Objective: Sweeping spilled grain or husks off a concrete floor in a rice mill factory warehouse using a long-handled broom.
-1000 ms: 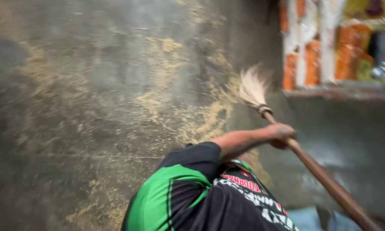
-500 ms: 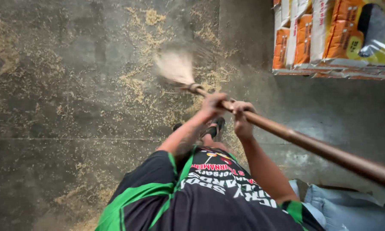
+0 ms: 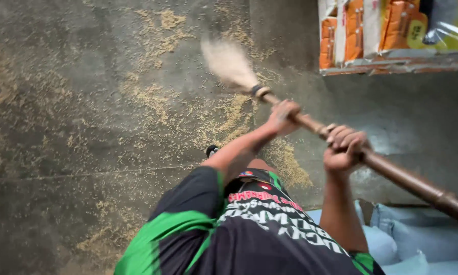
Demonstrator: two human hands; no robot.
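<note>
Gripped a long wooden broom [image 3: 341, 145] running from lower right to upper centre of frame, left hand [image 3: 284, 116] and right hand [image 3: 345, 148] closed on its stiff, probably light handle, soft bristles over scattered husk [image 3: 157, 97].

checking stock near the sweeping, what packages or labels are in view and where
Orange and white packets: upright in a row, top right ledge.
Yellow and orange bag: right of them, under clear glossy plastic wrap.
Pale blue sacks: bottom right, on the floor, soft and rounded.
</note>
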